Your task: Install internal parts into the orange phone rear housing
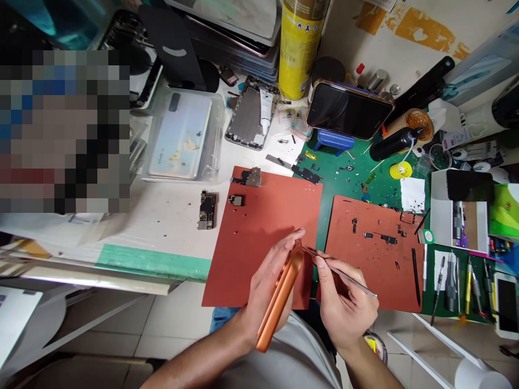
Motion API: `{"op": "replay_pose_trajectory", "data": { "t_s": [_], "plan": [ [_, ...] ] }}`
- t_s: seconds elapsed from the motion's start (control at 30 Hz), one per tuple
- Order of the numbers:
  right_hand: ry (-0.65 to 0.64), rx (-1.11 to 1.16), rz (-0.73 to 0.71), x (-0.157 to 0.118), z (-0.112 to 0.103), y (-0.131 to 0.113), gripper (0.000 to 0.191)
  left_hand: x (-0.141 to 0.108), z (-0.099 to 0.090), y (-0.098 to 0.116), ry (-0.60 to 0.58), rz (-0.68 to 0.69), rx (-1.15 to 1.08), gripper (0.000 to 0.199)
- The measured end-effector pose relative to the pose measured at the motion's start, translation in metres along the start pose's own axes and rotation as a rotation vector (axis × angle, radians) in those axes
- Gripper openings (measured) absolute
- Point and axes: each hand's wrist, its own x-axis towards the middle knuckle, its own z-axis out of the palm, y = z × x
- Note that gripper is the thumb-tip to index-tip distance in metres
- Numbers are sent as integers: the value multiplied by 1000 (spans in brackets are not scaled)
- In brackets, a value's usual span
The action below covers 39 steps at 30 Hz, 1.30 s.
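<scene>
My left hand [267, 273] is wrapped round an orange phone housing [275, 310], tilted up on its edge so that its side rail faces me. In my right hand [344, 302] is a pair of metal tweezers [351, 279], gripped between thumb and fingers. The tweezers' tips reach the housing's upper end; whether they pinch anything there is too small to tell. Both hands are over the near edge of a red-brown mat [263, 237]. A small camera-like module [235, 200] and a metal-shielded part [253, 177] lie on that mat, and a logic board [206, 209] sits left of it.
A second red-brown mat [377, 275] on the right bears several tiny parts. Screwdrivers [451, 283] line the right side. Behind stand a propped phone [349, 111], a yellow spray can [300, 48], a black bottle [391, 144] and a clear box with a phone back [180, 135].
</scene>
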Motion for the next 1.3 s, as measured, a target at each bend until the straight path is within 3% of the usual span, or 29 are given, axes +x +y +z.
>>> {"op": "replay_pose_trajectory", "data": {
  "t_s": [0.4,0.53,0.73,0.93,1.17,1.3],
  "plan": [
    [56,8,79,3,-6,-1,20,6,-2,5,19,-40,18,45],
    [149,32,187,9,-6,4,11,7,-1,2,24,-46,18,41],
    [168,206,385,11,-3,10,10,-2,9,-14,71,-13,-16,50],
    [79,173,294,14,-9,14,7,-7,9,-16,57,-84,27,52],
    [53,111,264,17,-9,16,4,1,1,-5,51,58,0,59],
    [50,141,267,16,-7,15,6,5,-4,1,-23,13,57,64]
  ]
}}
